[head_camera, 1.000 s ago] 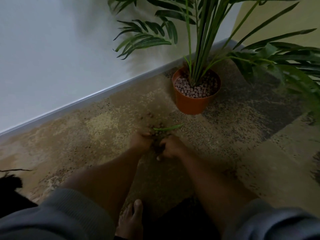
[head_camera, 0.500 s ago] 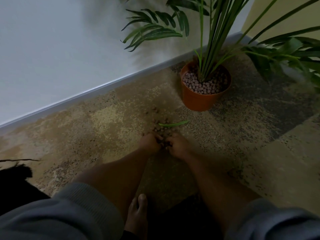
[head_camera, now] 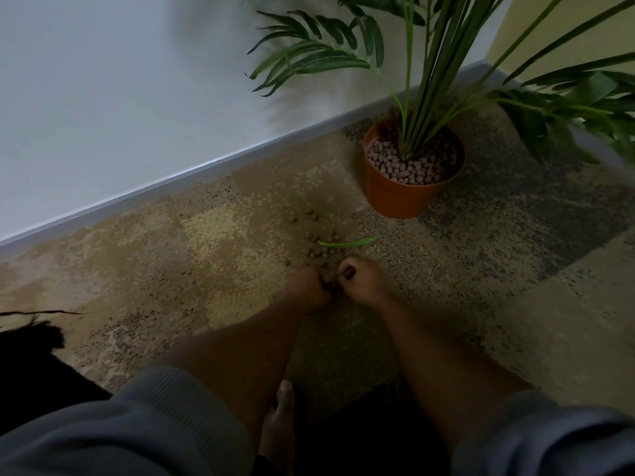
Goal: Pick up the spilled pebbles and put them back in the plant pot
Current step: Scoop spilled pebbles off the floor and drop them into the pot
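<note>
Head view showed you crouched over the floor (head_camera: 240, 235) with both hands down in the spilled pebbles (head_camera: 318, 250), which lay in a loose scatter on the carpet between your hands and the plant pot (head_camera: 395, 197). Your left hand (head_camera: 305, 286) and right hand (head_camera: 360, 280) sat side by side, nearly touching, at the near end of the scatter. The fingers of both hands were curled in, and they seemed to be gathering pebbles between them, though the dim light made it hard to tell how many each hand actually held. The pot stood upright near the skirting board (head_camera: 171, 180), close to the room's corner, already holding a bed of paler pebbles around the plant stems. A fallen green leaf (head_camera: 347, 242) lay across the far side of the spill, just beyond your right hand.

To do this step well, I'd have advised raking the pebbles toward one another into a single heap, then cupping them from below rather than pinching a few at a time. The stray ones nearer the pot would likely need a second pass. Lifting the leaf aside first would probably have kept it out of the handful. Small round pebbles tend to roll, so a closed cup carried low to the pot looked safest.
</note>
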{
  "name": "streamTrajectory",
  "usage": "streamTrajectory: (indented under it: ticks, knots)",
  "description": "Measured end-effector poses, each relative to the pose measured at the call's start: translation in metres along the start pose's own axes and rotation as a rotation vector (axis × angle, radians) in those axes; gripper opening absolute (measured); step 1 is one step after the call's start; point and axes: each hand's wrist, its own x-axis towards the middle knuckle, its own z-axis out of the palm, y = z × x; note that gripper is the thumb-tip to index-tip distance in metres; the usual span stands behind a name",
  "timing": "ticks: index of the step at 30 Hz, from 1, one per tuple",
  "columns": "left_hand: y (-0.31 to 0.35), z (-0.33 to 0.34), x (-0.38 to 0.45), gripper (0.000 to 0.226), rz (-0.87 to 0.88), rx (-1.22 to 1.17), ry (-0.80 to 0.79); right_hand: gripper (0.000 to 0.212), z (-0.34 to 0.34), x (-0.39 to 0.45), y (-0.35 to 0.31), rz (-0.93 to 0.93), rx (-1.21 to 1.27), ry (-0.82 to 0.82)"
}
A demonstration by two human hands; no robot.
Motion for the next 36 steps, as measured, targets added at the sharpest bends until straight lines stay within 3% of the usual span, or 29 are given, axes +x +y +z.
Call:
streamTrajectory:
  ticks: [2, 7, 15, 22, 26, 28, 30, 32, 36]
  knots:
    - [-0.002, 0.000, -0.004, 0.010, 0.015, -0.038, 0.024, 0.022, 0.007, 0.002, -0.004, -0.029, 0.015, -0.026]
    - [-0.008, -0.001, -0.010, 0.017, 0.012, -0.088, 0.121, 0.031, 0.017, 0.008, -0.009, -0.095, -0.085, -0.101]
    - [-0.016, 0.000, -0.010, 0.019, -0.103, -0.176, 0.229, 0.027, 0.024, 0.007, -0.016, -0.129, -0.059, -0.115]
    - [-0.027, 0.002, 0.000, 0.027, -0.435, -1.022, 0.311, 0.043, 0.023, -0.001, -0.021, -0.090, -0.040, -0.151]
    - [-0.027, -0.005, -0.001, 0.026, -0.529, -1.524, 0.297, 0.029, 0.024, 0.001, -0.020, -0.085, -0.012, -0.153]
    - [-0.030, -0.008, -0.004, 0.024, -0.527, -1.635, 0.260, 0.013, 0.024, 0.000, -0.019, -0.016, 0.156, -0.149]
    - [-0.030, -0.011, -0.007, 0.020, -0.505, -1.717, 0.227, 0.005, 0.019, -0.001, -0.021, 0.182, 0.535, -0.168]
    - [-0.028, -0.013, -0.008, 0.018, -0.490, -1.730, 0.226, 0.006, 0.012, -0.001, -0.020, 0.381, 0.923, -0.196]
    - [-0.028, -0.011, -0.007, 0.019, -0.519, -1.563, 0.260, 0.018, 0.005, 0.003, -0.015, 0.458, 1.313, -0.216]
